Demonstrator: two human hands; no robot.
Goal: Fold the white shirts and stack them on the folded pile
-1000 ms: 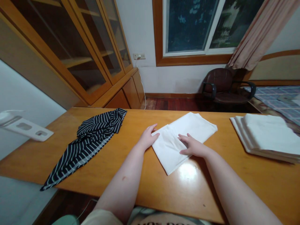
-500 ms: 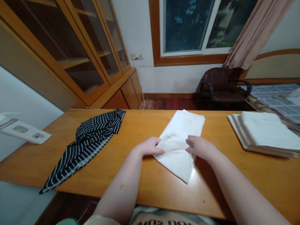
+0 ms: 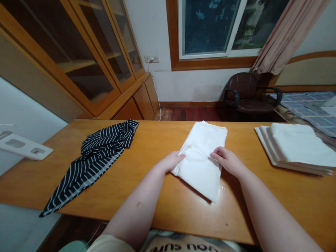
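A folded white cloth (image 3: 203,157) lies lengthwise in the middle of the wooden table (image 3: 157,206), its near end lifted a little off the surface. My left hand (image 3: 172,161) grips its left edge, fingers tucked under the fabric. My right hand (image 3: 227,160) pinches its right edge with the fingers curled. Both hands sit at about the middle of the cloth's length.
A crumpled black-and-white striped cloth (image 3: 97,154) lies at the left of the table. A stack of folded white cloths (image 3: 294,148) sits at the right. A white device (image 3: 23,148) juts in at far left. Beyond the table stand a brown armchair (image 3: 248,92) and a glass-door cabinet (image 3: 86,59).
The white cloth has been turned from lying diagonally to nearly lengthwise. My hands went from lying flat on it to gripping its two side edges, and the near end has risen slightly.
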